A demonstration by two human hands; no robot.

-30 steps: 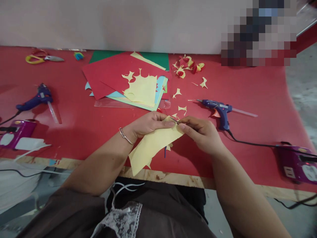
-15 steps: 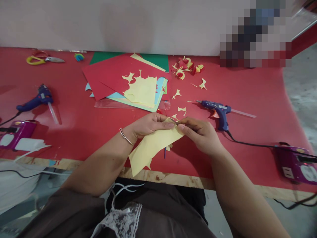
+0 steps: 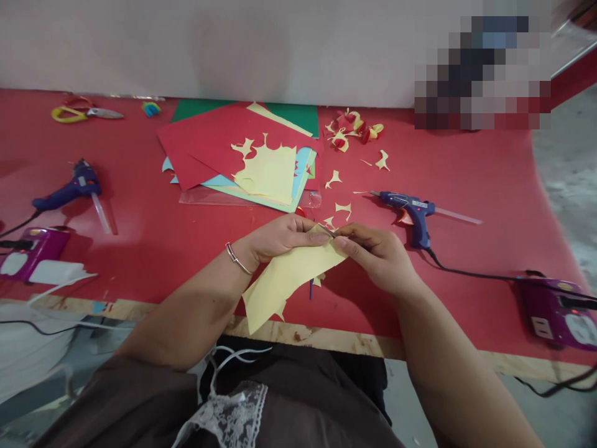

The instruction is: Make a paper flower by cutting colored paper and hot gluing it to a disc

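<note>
A long piece of pale yellow paper (image 3: 284,283) with curved cut edges hangs from my hands over the near part of the red table. My left hand (image 3: 286,236) is closed on its upper edge, thumb lying on top. My right hand (image 3: 375,249) is closed in a pinch at the paper's right corner. Between the two hands shows a thin metal blade (image 3: 328,231) that meets the right fingertips and looks like part of a pair of scissors. Its handle is hidden. Small yellow paper scraps (image 3: 343,210) lie just beyond my fingers, and a thin blue stick (image 3: 311,289) pokes out beneath the paper.
Coloured sheets (image 3: 205,149) are stacked ahead, beside a cluster of red and yellow paper pieces (image 3: 347,127). Glue guns lie left (image 3: 69,185) and right (image 3: 410,211), their cords leading toward purple power boxes (image 3: 553,311). Yellow-handled scissors (image 3: 86,112) rest at the far left.
Everything in view has shifted very slightly as the camera moved. Both hands keep their grip and place, and the paper hangs as before.
</note>
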